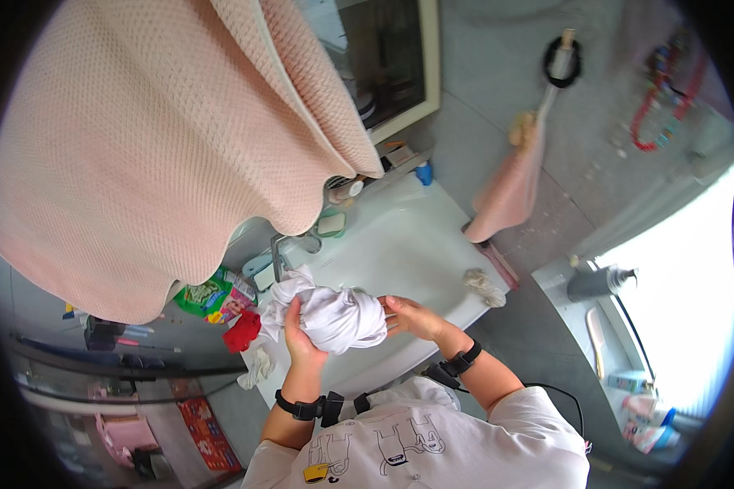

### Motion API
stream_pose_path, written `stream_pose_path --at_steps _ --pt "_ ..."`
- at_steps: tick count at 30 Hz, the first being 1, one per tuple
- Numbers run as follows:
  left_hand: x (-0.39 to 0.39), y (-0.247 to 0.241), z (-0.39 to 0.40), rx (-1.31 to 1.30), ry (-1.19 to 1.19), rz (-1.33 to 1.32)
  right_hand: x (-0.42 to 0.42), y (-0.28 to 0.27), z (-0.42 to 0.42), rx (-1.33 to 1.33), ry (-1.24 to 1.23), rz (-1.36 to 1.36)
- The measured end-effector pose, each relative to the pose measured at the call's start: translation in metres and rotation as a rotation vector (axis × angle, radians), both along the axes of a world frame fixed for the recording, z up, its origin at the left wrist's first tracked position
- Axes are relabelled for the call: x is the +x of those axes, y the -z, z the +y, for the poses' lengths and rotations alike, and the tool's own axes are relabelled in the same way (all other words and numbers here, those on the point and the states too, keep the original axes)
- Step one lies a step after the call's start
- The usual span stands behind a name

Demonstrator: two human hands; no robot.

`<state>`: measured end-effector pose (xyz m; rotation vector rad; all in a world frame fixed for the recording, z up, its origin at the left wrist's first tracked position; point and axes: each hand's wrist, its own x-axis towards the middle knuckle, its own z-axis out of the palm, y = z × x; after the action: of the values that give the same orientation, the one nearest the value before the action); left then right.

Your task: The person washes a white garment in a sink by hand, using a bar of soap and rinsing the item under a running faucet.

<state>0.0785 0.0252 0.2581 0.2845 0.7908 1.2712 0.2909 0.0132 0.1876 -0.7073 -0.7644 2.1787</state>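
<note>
A bundle of wet-looking white cloth (345, 321) is bunched up above the near left part of a white washbasin (397, 244). My left hand (303, 336) grips its left side, thumb on top and fingers hidden underneath. At the bundle's right end is my right hand (413, 319), thumb up, with its fingertips around the cloth's edge and partly hidden by it. A loose end of the cloth trails toward the metal faucet (275, 257).
A pink towel (159, 153) hangs large at upper left. Soap in a green dish (331, 225), a green pouch (211, 296), red cloth (243, 332) and white rag (258, 368) line the basin. Another crumpled cloth (484, 287) lies on its right rim. Bottles stand by the window (599, 282).
</note>
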Motion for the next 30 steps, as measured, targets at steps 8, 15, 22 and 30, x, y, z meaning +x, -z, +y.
stream_pose_path --at_steps 8,15,22,30 --pt "0.005 0.033 -0.036 0.351 0.54 0.245 -0.004 -0.042 -0.131 0.152 0.59 0.144" --pt "0.018 0.039 -0.107 0.039 1.253 -0.05 -0.066 -0.099 -0.286 0.553 1.279 -0.995" --pt "0.044 0.024 -0.207 0.129 1.562 -0.379 -0.145 -0.139 -0.383 0.62 0.956 -1.696" --pt "0.026 -0.033 -0.283 0.495 1.369 -0.186 -0.153 -0.113 -0.468 0.124 1.789 -0.611"
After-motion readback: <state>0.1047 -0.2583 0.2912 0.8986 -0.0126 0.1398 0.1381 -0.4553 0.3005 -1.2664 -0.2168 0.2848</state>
